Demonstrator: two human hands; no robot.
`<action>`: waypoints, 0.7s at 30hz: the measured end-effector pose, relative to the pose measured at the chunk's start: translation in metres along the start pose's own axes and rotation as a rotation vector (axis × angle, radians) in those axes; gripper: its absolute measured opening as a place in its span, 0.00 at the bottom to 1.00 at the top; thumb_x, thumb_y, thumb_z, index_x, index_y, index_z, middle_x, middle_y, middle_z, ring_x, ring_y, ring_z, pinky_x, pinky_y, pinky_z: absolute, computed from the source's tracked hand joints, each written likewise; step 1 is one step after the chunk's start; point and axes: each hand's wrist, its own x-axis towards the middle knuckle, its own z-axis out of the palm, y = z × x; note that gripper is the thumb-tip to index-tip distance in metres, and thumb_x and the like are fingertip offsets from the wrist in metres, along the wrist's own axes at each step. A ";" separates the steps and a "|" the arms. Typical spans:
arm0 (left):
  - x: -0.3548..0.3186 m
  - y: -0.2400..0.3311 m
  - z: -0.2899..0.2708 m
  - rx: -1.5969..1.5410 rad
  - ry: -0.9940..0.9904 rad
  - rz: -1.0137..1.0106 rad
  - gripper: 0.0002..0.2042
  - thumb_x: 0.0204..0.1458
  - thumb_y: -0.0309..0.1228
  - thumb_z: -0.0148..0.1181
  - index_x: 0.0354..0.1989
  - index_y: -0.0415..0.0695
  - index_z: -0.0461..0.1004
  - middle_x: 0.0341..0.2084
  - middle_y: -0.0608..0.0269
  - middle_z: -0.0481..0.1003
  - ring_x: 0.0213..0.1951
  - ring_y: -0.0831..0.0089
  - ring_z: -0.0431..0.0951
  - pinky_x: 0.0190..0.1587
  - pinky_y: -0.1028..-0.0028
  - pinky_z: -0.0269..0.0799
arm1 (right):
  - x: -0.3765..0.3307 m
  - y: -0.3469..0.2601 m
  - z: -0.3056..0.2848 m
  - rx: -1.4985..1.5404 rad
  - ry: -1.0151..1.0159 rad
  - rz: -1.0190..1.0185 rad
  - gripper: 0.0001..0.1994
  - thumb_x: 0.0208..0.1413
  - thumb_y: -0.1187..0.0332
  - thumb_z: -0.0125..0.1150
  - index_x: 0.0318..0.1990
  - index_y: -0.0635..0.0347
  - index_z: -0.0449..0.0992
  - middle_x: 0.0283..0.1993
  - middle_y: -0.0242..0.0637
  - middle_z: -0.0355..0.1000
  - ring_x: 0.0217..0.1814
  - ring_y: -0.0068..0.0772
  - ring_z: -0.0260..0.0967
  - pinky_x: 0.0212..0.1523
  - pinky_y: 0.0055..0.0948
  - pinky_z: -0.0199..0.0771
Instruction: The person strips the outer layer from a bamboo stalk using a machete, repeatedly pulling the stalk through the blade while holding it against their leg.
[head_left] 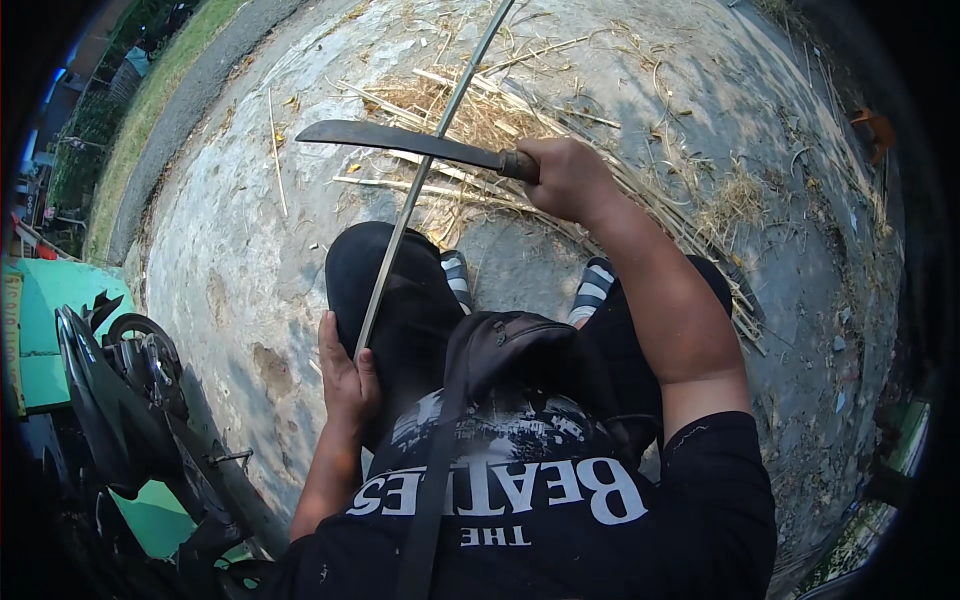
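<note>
A single head-worn fisheye view looks steeply down from just above the person's chest and lap, close enough that the shirt fills the lower edge. It faces forward over the knees to the concrete ground [240,230], where straight lines bend toward the dark round rim. A motorbike [130,400] sits at the lower left edge.

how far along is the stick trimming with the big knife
Looks partway. Done: a pile of split strips and shavings lies on the ground. In hand: left hand steadies a long thin stick while right hand lays the curved blade across it. Left: this stick looks unfinished.
</note>
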 end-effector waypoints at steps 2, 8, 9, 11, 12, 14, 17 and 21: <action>-0.002 -0.002 0.001 -0.029 -0.010 -0.010 0.35 0.70 0.47 0.43 0.75 0.35 0.46 0.71 0.34 0.52 0.72 0.39 0.55 0.73 0.55 0.49 | -0.002 -0.016 0.009 0.056 0.052 -0.120 0.04 0.47 0.69 0.63 0.31 0.55 0.75 0.29 0.44 0.76 0.34 0.55 0.76 0.35 0.49 0.75; 0.006 0.002 -0.003 -0.074 0.017 -0.016 0.34 0.69 0.45 0.45 0.75 0.34 0.46 0.71 0.34 0.55 0.72 0.40 0.56 0.73 0.55 0.49 | 0.004 -0.034 -0.007 -0.095 -0.129 -0.011 0.07 0.47 0.69 0.64 0.35 0.52 0.78 0.32 0.43 0.78 0.39 0.52 0.78 0.40 0.49 0.77; 0.010 0.003 -0.005 -0.064 -0.006 -0.012 0.34 0.69 0.44 0.46 0.75 0.34 0.46 0.70 0.34 0.55 0.72 0.40 0.56 0.73 0.56 0.50 | 0.007 -0.029 -0.011 -0.117 -0.233 0.092 0.10 0.48 0.68 0.64 0.39 0.50 0.79 0.35 0.43 0.79 0.42 0.50 0.79 0.44 0.48 0.79; 0.011 0.004 -0.006 -0.051 -0.022 -0.008 0.34 0.69 0.43 0.46 0.75 0.33 0.46 0.70 0.34 0.56 0.72 0.40 0.56 0.73 0.57 0.50 | 0.004 -0.028 -0.007 -0.121 -0.235 0.096 0.09 0.48 0.69 0.63 0.39 0.50 0.79 0.36 0.43 0.79 0.43 0.50 0.79 0.44 0.48 0.79; 0.009 0.006 -0.006 -0.029 -0.026 -0.011 0.33 0.70 0.44 0.44 0.75 0.33 0.46 0.70 0.34 0.56 0.71 0.40 0.57 0.73 0.56 0.51 | 0.003 -0.029 -0.005 -0.124 -0.235 0.104 0.08 0.48 0.69 0.63 0.38 0.51 0.79 0.36 0.43 0.80 0.43 0.50 0.79 0.45 0.48 0.79; 0.006 0.006 -0.006 -0.004 -0.033 -0.013 0.33 0.70 0.44 0.42 0.75 0.33 0.46 0.70 0.34 0.56 0.71 0.39 0.57 0.73 0.56 0.51 | -0.003 -0.036 -0.007 -0.093 -0.217 0.068 0.08 0.49 0.69 0.63 0.38 0.51 0.80 0.36 0.43 0.80 0.44 0.50 0.79 0.45 0.47 0.79; 0.003 0.007 -0.008 0.063 0.025 0.020 0.32 0.68 0.42 0.47 0.74 0.35 0.50 0.67 0.35 0.60 0.68 0.41 0.62 0.70 0.58 0.57 | -0.005 -0.045 -0.006 -0.107 -0.255 0.026 0.08 0.49 0.69 0.62 0.38 0.50 0.80 0.37 0.43 0.80 0.44 0.50 0.79 0.46 0.47 0.79; 0.013 0.015 -0.021 0.166 -0.048 -0.108 0.32 0.66 0.45 0.50 0.74 0.40 0.54 0.57 0.37 0.67 0.57 0.42 0.72 0.54 0.55 0.71 | -0.009 -0.036 -0.004 -0.165 -0.346 0.043 0.09 0.49 0.69 0.62 0.39 0.49 0.81 0.38 0.42 0.80 0.47 0.48 0.79 0.48 0.46 0.79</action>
